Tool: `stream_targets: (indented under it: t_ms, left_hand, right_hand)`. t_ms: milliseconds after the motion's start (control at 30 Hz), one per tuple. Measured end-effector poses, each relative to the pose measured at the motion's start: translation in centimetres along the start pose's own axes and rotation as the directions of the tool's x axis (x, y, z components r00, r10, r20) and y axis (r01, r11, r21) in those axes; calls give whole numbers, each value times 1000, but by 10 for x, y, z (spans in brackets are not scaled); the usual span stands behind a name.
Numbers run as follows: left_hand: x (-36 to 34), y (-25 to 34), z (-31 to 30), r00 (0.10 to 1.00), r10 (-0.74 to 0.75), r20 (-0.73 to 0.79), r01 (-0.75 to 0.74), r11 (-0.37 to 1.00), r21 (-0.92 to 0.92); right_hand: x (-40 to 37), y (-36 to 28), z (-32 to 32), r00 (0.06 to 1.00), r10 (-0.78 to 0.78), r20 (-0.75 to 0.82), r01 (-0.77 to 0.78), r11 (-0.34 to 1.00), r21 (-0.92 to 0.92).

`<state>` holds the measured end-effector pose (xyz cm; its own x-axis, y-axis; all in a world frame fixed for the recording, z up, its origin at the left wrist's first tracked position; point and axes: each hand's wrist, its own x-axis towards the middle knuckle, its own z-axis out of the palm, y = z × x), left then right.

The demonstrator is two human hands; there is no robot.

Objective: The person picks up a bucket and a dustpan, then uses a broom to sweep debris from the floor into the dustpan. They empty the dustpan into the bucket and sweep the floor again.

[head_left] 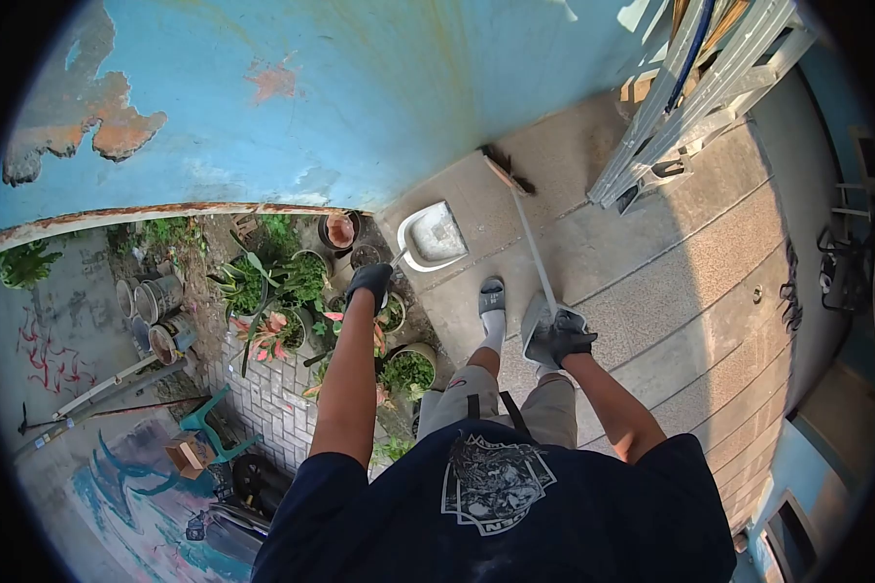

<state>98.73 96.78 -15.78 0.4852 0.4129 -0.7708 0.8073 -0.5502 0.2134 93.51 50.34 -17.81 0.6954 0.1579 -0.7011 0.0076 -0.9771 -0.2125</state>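
Observation:
My left hand (pixel 369 282), in a dark glove, is closed around the handle of a white dustpan (pixel 405 236). The dustpan lies over the concrete near the blue wall, with greyish matter in its pan. My right hand (pixel 566 340), also gloved, grips the upper end of a broom (pixel 535 238) with a long pale handle. The broom's dark bristle head (pixel 507 171) rests on the floor by the foot of the wall. A greyish container (pixel 533 319) shows partly behind my right hand, close to my feet.
Potted plants (pixel 301 279) crowd the left side of the paving. A metal ladder (pixel 695 107) leans at the upper right. Old buckets (pixel 156 299), a green plastic chair (pixel 209 428) and a cardboard box (pixel 190 454) stand farther left. A blue wall (pixel 360 107) runs along the front.

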Motion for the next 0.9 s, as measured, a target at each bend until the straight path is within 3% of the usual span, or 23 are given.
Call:
stream_targets:
  t_ms: [33, 67, 100, 167, 200, 267, 300, 367, 433, 467, 533, 600, 633, 667, 767, 800, 833, 867, 900]
  left_hand:
    - [-5, 5, -2, 998, -49, -28, 47, 996, -72]
    - [-9, 12, -6, 996, -89, -12, 88, 995, -44]
    - [-16, 20, -9, 996, -88, -13, 88, 995, -47]
    - [-24, 24, -8, 992, -128, 3, 128, 986, -109]
    - [-23, 22, -6, 992, -128, 9, 129, 985, -111]
    - [-18, 19, -6, 1000, -9, 18, 7, 995, 99]
    - [-18, 18, -6, 1000, -11, 18, 9, 996, 93]
    - [-23, 13, -5, 1000, 1, -1, -1, 999, 35]
    - [-34, 16, -4, 999, -31, 8, 31, 999, -35]
    - [-37, 18, -3, 998, -59, 16, 61, 992, -108]
    - [-30, 12, 6, 999, -41, 4, 41, 998, -45]
    - [-20, 4, 16, 1000, -26, -10, 26, 999, 19]
    - [-17, 1, 22, 997, -74, -20, 72, 991, -113]
    - [-16, -4, 28, 992, -123, -23, 114, 964, -241]
    - [-41, 9, 20, 994, -106, -35, 99, 981, -165]
    - [-52, 13, 16, 994, -104, -34, 97, 982, -163]
    - [-63, 17, 14, 990, -137, -30, 129, 975, -180]
    - [-69, 21, 12, 985, -168, -26, 159, 966, -201]
    - [-70, 22, 10, 986, -165, -25, 156, 966, -206]
  right_hand:
    - [6, -8, 2, 994, 23, 103, -20, 999, -31]
    - [11, -12, 27, 975, -161, 153, 176, 980, -89]
    - [9, -18, 57, 987, -157, 25, 158, 984, -79]
    - [-20, -51, 7, 950, -117, 289, 41, 966, 256]
    - [-39, -57, -18, 950, -112, 292, 36, 967, 252]
    - [-64, -66, -62, 849, -121, 514, -213, 812, 543]
    - [-73, -66, -74, 849, -121, 515, -211, 816, 539]
    - [-89, -61, -84, 906, -103, 410, -114, 875, 471]
    - [-83, -37, -63, 907, -45, 418, -143, 902, 407]
    - [-69, -11, -24, 996, -86, 25, 77, 969, 237]
    - [-32, 18, 31, 912, -211, -352, 217, 976, -23]
    - [0, 21, 48, 943, -136, -304, 124, 991, -60]
    - [-2, 18, 53, 943, -141, -301, 127, 990, -64]
    - [-5, 9, 63, 971, -146, -191, 140, 989, -44]
    - [-17, -30, 72, 979, -161, 128, 158, 987, 33]
    - [-31, -30, 65, 982, -145, 120, 115, 968, 224]
    - [-48, -34, 41, 983, -140, 120, 110, 968, 225]
    - [-72, -48, -6, 926, -31, 377, -106, 935, 338]
    - [-94, -60, -47, 787, 34, 615, -335, 861, 382]
